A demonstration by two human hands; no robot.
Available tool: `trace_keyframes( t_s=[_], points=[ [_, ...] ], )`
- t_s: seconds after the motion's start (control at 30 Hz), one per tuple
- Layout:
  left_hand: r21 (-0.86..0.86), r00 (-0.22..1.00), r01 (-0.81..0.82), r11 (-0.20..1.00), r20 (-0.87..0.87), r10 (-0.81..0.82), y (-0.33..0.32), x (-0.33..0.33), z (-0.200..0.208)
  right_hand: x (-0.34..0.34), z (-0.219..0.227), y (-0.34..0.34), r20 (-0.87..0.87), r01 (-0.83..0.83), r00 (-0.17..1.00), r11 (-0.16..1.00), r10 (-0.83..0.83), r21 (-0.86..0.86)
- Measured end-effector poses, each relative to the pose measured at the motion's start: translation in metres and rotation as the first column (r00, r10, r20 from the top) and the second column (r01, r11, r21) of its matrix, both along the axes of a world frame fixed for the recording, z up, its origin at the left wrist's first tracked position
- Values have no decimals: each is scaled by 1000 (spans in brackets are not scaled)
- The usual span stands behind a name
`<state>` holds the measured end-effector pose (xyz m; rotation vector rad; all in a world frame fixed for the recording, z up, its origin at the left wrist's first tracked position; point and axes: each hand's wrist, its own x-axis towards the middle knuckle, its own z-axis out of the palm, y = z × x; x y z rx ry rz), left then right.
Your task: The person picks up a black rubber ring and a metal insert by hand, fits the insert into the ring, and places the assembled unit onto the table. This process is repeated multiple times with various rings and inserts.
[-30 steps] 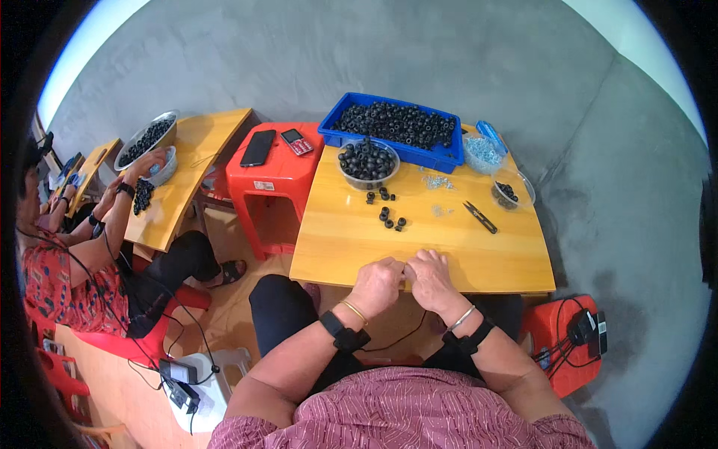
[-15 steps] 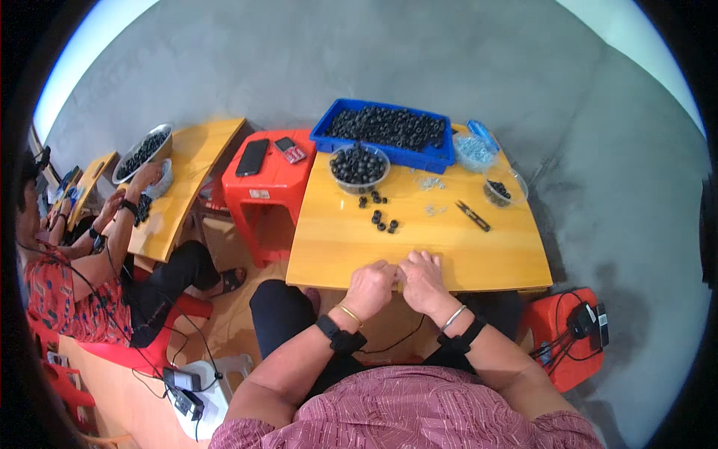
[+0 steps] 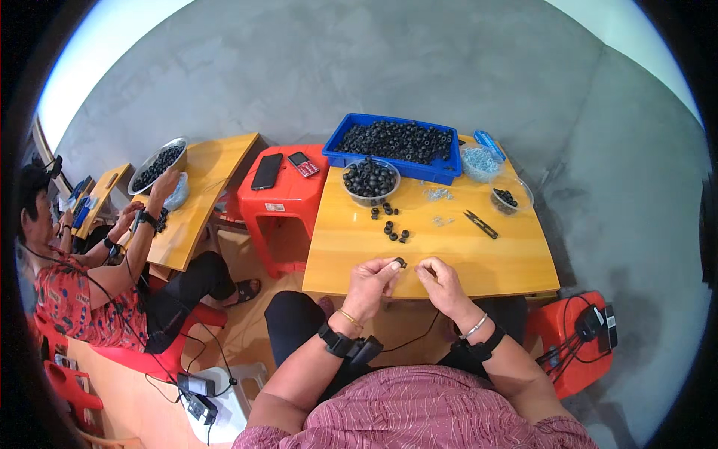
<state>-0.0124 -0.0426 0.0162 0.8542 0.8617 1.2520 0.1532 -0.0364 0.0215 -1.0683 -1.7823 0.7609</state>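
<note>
Between the thumb and fingertips of my left hand (image 3: 371,284) sits a small round black part (image 3: 400,263), held above the table's near edge. My right hand (image 3: 443,284) is a short way to its right, fingers pinched together; whatever is in them, if anything, is too small to make out. Beyond my hands, several loose black parts (image 3: 393,230) lie on the yellow wooden table (image 3: 351,258). A clear bowl (image 3: 371,200) full of larger black pieces stands behind them. Small clear bits (image 3: 438,194) are scattered at the table's middle, with black thread snips (image 3: 481,224) to their right.
A blue tray (image 3: 441,176) heaped with black parts lies across the far edge. Beside it are a tub of pale blue bits (image 3: 481,163) and a clear cup (image 3: 523,196). Phones rest on a red stool (image 3: 280,202). A co-worker (image 3: 97,284) sits at the left.
My hands, which were touching, have come apart, and the black part now shows in my left fingers. The whole view has shifted slightly. At the left, the co-worker's raised hand has moved.
</note>
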Motion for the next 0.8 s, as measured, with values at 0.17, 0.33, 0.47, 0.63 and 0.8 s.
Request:
trace_keyframes(
  t_s=[0.17, 0.33, 0.47, 0.63, 0.8],
  points=[
    [17, 998, 34, 999, 43, -35, -10, 8, 10, -10, 11, -4, -18, -13, 1000, 994, 15, 109],
    [43, 998, 63, 997, 1, -63, -13, 11, 15, -5, 18, -5, 54, -68, 997, 986, 60, 154],
    [63, 993, 116, 991, -12, -116, -10, 12, 15, 1, 31, -6, 177, -81, 984, 960, 33, 269],
    [-39, 990, 121, 992, -74, -123, -13, 13, 11, 2, 25, -14, 182, -71, 983, 949, 14, 308],
    [-8, 968, 230, 973, -101, -229, -8, 19, 2, 20, 30, -4, 331, -79, 943, 942, -34, 325]
  ],
)
